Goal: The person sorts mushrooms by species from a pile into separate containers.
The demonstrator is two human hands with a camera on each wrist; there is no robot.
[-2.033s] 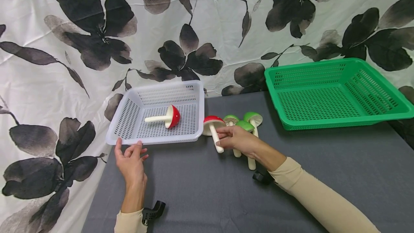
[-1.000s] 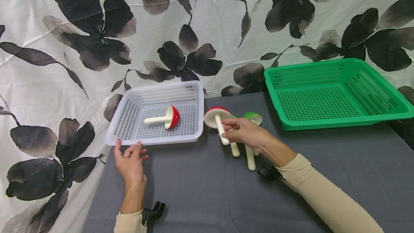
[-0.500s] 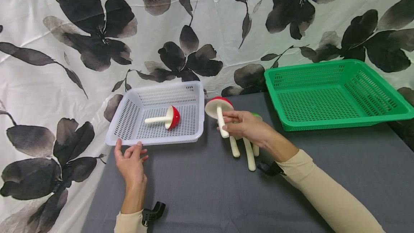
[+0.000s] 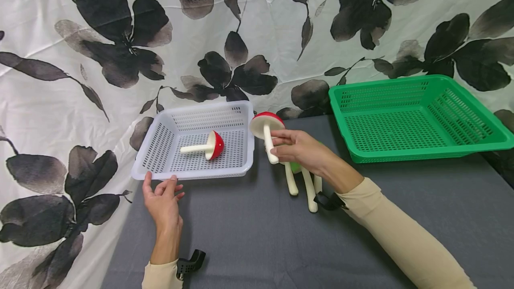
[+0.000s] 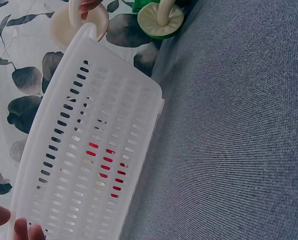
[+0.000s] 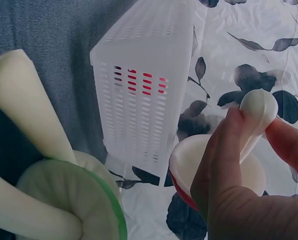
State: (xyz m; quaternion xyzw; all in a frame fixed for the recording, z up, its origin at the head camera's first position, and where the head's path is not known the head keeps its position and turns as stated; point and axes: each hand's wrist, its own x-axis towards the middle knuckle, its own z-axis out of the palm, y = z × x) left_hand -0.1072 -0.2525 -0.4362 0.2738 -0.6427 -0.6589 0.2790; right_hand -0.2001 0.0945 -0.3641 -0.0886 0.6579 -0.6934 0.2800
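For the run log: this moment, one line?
right hand: holds red mushroom; left hand: holds white basket; inside basket: second red mushroom; green mushrooms: on table

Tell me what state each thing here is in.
White basket: open side up
Green basket: open side up
Red mushroom in basket: lying sideways
Held red mushroom: raised, cap uppermost
Green mushrooms: close together, partly hidden
Left hand: touching white basket's rim
Right hand: pinching held mushroom's stem

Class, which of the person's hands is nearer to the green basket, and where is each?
Right. The right hand is left of the green basket; the left hand is farther left, touching the near rim of the white basket.
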